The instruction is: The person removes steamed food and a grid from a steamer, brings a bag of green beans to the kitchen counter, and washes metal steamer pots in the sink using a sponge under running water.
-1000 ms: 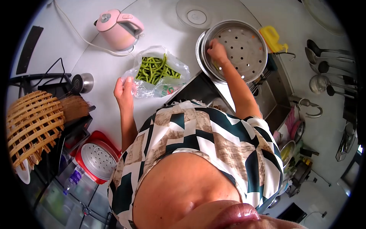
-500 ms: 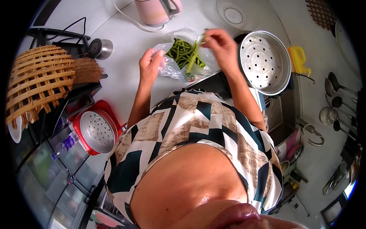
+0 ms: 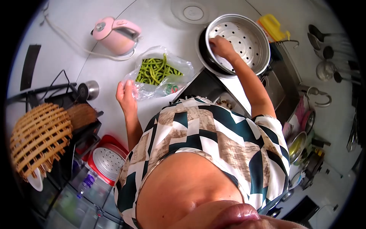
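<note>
Green beans (image 3: 154, 71) lie in a clear plastic bag (image 3: 179, 76) on the white counter. My left hand (image 3: 127, 92) pinches the bag's near left edge between thumb and fingers. Over at the right, my right hand (image 3: 222, 47) reaches inside the left rim of a round metal steamer with a holed base (image 3: 244, 40). Its fingers are bunched together, and whatever they may hold is hidden. The steamer rests on a wider metal pan beside the dark counter edge.
A pink kettle (image 3: 117, 36) with a cord stands at the back left, a clear lid (image 3: 193, 13) behind. A yellow bottle (image 3: 272, 28) and the sink (image 3: 280, 89) are at the right. A woven bamboo basket (image 3: 41, 137) sits at the left.
My right hand has moved from above the bag, where it held a bean, into the steamer at the right. My left hand stays on the bag. The camera view has shifted.
</note>
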A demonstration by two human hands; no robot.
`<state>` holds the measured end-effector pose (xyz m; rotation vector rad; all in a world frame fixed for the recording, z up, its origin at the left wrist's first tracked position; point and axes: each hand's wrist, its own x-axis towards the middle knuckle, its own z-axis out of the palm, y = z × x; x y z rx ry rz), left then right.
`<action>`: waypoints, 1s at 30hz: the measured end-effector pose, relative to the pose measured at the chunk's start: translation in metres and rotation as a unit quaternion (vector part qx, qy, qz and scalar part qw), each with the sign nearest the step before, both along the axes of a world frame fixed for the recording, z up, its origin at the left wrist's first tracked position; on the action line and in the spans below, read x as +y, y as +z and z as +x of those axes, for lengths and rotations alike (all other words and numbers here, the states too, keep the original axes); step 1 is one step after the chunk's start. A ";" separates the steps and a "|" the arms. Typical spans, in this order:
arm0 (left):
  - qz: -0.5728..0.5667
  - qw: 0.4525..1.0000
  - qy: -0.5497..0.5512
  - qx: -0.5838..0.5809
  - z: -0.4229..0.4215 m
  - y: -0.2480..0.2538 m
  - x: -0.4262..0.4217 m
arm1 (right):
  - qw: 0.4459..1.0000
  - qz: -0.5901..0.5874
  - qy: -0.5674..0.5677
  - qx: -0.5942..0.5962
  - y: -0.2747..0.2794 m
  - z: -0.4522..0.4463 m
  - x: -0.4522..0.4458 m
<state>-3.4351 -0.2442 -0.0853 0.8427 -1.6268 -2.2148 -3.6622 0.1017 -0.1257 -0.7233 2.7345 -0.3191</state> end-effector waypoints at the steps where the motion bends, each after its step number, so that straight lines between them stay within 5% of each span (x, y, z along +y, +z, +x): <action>1: -0.004 1.000 0.002 0.000 -0.004 0.002 0.002 | 1.000 0.021 0.003 -0.008 -0.003 0.001 0.000; 14: -0.028 0.999 -0.023 -0.005 -0.008 0.010 0.004 | 0.984 0.095 0.066 0.138 -0.041 0.014 0.020; 20: -0.027 0.999 -0.021 0.001 -0.004 0.003 0.000 | 0.993 0.088 -0.078 0.008 -0.044 0.021 0.003; 23: -0.022 1.000 -0.022 -0.003 0.007 -0.001 -0.004 | 0.964 -0.205 -0.167 -0.012 -0.013 0.030 -0.024; 26: -0.017 0.999 -0.029 0.000 0.013 -0.005 -0.009 | 0.843 -0.471 -0.175 -0.194 0.045 0.051 -0.080; 28: -0.010 0.999 -0.031 0.008 0.016 -0.003 -0.009 | 0.830 -0.493 -0.104 -0.239 0.075 0.078 -0.117; 30: -0.011 0.999 -0.030 0.019 0.017 -0.003 -0.009 | 0.898 -0.399 -0.009 -0.186 0.094 0.095 -0.145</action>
